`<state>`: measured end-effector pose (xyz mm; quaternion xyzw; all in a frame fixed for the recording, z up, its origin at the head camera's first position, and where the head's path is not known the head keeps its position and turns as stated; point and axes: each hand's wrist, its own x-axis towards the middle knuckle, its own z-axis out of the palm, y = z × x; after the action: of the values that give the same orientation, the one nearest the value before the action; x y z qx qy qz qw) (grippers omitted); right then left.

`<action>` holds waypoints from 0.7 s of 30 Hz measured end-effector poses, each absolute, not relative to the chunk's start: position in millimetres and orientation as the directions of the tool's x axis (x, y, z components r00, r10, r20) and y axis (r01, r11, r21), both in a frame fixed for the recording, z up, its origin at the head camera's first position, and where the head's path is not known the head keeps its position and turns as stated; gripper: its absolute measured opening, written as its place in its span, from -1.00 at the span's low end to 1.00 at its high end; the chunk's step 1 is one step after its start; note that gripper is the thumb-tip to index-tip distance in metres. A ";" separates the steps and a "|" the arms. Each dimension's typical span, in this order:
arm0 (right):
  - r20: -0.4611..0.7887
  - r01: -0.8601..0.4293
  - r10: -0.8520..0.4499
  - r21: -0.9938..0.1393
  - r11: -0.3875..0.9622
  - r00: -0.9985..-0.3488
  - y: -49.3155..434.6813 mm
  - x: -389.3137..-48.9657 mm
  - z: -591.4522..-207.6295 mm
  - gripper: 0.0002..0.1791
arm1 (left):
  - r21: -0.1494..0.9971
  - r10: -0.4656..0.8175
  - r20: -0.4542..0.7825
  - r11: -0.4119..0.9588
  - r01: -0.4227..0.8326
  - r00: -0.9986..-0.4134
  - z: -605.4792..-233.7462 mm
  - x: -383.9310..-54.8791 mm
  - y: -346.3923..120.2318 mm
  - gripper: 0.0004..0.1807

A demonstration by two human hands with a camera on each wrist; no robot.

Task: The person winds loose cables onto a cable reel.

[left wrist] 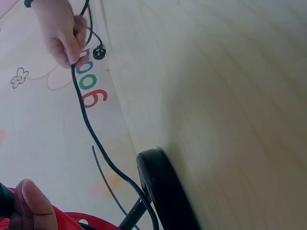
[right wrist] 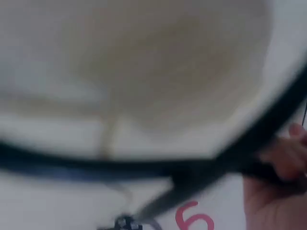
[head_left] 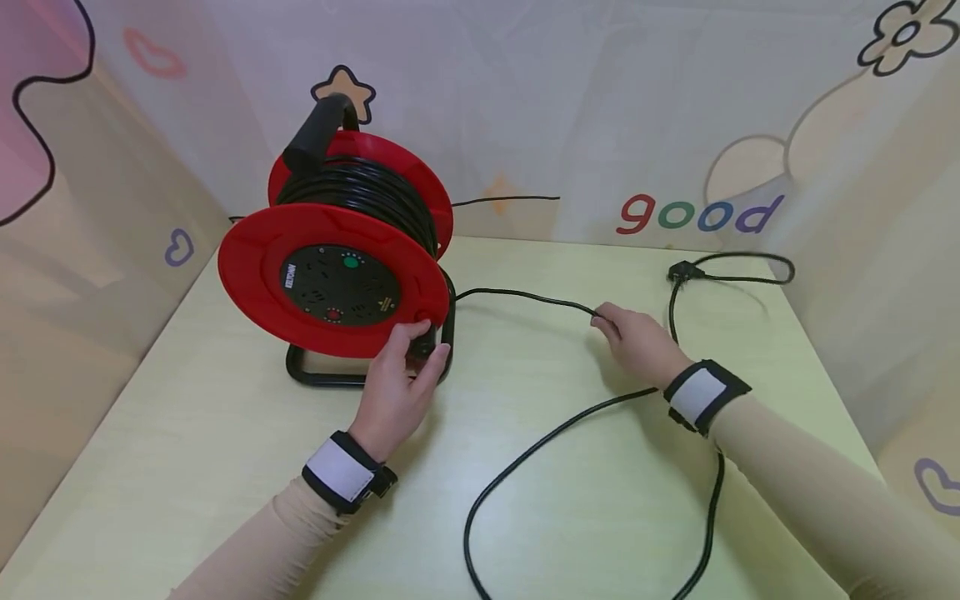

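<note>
A red cable reel with black cable wound on its drum stands at the left on a black tube stand. My left hand holds a dark knob at the lower right of its front disc; part of the knob is hidden by the fingers. Between the thumb and fingers of my right hand is the black cable, which runs from the reel. In the left wrist view the thumb of the left hand shows beside the red rim. Blurred cable crosses the right wrist view.
A black plug lies at the back right beside a small loop of its cable. Slack cable curves over the pale tabletop towards the front edge and under the right forearm. A printed cloth backdrop rises behind and at both sides.
</note>
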<state>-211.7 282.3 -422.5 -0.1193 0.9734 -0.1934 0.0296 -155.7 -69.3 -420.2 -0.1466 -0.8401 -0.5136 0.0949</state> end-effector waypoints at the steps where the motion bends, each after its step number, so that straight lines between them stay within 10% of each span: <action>1: 0.017 -0.230 -0.239 -0.347 0.909 -0.971 284.4 -214.6 -421.8 -0.75 | 0.835 0.151 0.309 0.429 0.344 -0.939 -420.4 -155.4 -69.4 -0.46; 6: 0.087 -0.284 -0.272 -0.184 0.941 -0.958 297.1 -225.6 -421.7 -0.74 | 0.829 0.163 0.291 0.449 0.334 -0.943 -418.8 -154.3 -70.7 -0.44; 21: 0.017 -0.307 -0.309 -0.177 0.935 -0.951 288.8 -231.8 -424.2 -0.75 | 0.858 0.147 0.264 0.415 0.301 -0.953 -428.2 -166.1 -82.2 -0.66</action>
<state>-231.8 288.8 -424.2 -0.1564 0.9837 -0.0890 0.0056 -166.1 -82.2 -428.2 -0.1337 -0.8380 -0.5239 0.0738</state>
